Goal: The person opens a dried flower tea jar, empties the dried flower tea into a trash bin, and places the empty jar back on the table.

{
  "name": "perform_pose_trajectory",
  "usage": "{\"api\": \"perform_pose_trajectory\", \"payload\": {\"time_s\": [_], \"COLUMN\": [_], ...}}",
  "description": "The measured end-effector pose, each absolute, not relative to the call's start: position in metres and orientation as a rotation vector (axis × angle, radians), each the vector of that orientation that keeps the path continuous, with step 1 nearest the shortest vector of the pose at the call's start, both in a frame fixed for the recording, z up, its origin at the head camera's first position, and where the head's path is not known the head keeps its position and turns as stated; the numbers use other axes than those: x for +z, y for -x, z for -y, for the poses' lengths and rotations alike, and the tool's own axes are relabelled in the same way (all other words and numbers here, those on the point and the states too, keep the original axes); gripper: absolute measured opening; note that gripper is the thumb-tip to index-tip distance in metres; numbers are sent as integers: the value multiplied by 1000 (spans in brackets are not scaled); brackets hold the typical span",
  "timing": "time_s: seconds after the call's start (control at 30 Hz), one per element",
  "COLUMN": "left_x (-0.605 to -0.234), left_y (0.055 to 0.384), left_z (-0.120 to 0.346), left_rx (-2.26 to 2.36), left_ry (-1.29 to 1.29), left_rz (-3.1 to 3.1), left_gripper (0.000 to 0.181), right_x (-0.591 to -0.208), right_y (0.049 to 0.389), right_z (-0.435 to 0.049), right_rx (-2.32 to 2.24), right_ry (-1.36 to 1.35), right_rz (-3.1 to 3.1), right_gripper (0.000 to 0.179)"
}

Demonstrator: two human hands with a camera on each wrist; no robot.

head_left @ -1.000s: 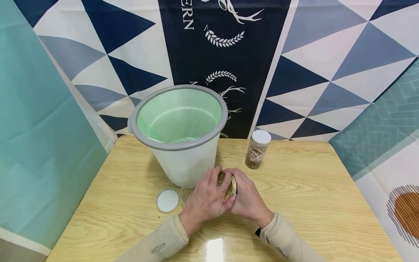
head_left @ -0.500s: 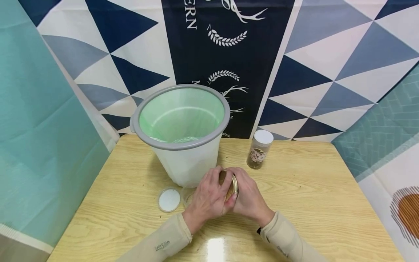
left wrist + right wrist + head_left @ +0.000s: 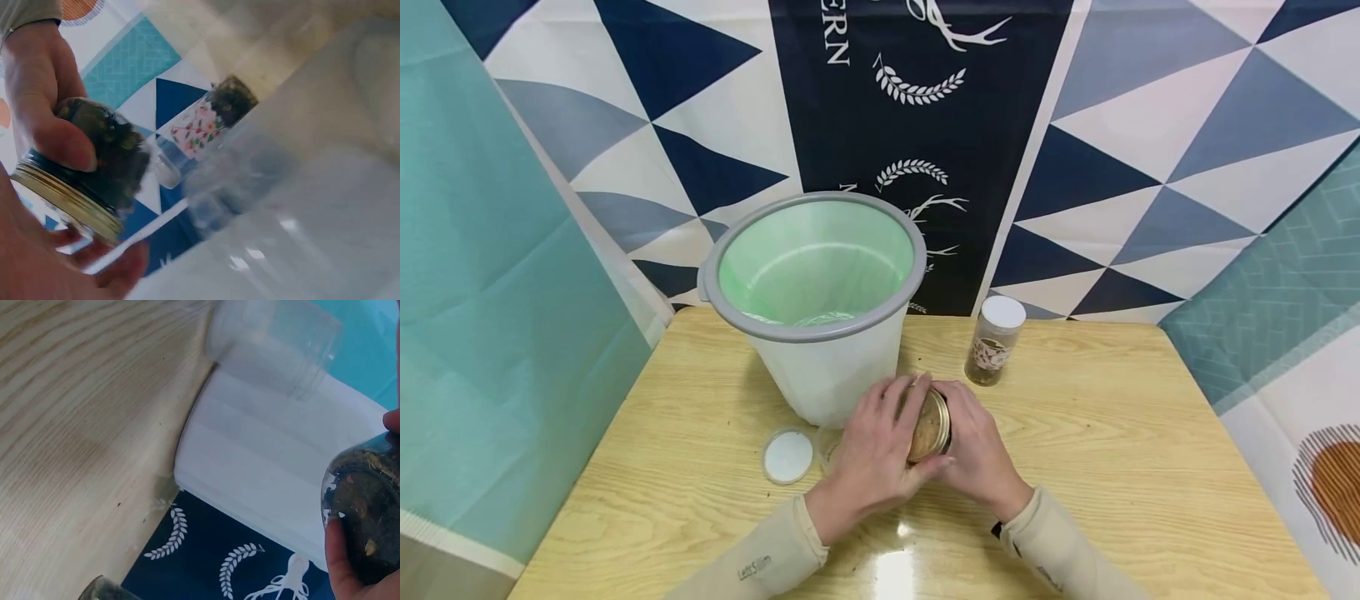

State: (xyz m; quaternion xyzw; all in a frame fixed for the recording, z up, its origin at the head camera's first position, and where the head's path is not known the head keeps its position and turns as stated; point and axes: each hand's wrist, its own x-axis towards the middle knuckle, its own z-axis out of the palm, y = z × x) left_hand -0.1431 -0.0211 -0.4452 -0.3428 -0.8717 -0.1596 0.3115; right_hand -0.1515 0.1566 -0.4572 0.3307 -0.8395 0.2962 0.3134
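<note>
Holding a rounded clear jar with dark, leafy-looking contents between two bare hands, at the lower middle of the head view, just in front of the bucket. Tilted, with its gold-coloured metal lid turned toward the left hand. With the left hand, fingers bent over the lid and thumb at its lower edge. With the right hand, curled round the jar's body, thumb laid along the glass in the left wrist view. Around both forearms, beige sleeves with small dark lettering on the left one.

At upper left of centre, a large white plastic bucket with a thick grey rim and a pale green inside, upright. Below it, left of the hands, a flat white round lid with a clear edge, lying on the pale wood-grain surface. Just beside that, partly hidden by the left hand in the head view, a clear cylindrical container, shown near the top of the right wrist view.

Right of the bucket, well apart from it, a tall clear jar with a white cap and pink floral label, upright, dark stuff at its bottom. Behind everything, a navy, white and grey-blue triangle-patterned cloth; along the left edge, a plain teal cloth.
</note>
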Motion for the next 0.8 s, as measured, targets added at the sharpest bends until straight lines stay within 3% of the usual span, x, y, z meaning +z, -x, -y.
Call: {"api": "perform_pose_trajectory", "payload": {"time_s": [0.2, 0.37, 0.8], "left_x": [-438, -433, -435], "left_y": [149, 152, 151], "left_z": [43, 48, 48], "left_rx": [-570, -503, -544], "left_ry": [1255, 1335, 1234], "left_rz": [2178, 2184, 2263], "left_gripper": [60, 60, 70], "right_x": [-457, -458, -457], "right_y": [148, 147, 148], "right_z": [-157, -157, -155], "right_rx": [819, 809, 796], "right_ry": [-869, -855, -840], "right_rz": [2257, 2280, 2300], "right_gripper": [94, 101, 98]}}
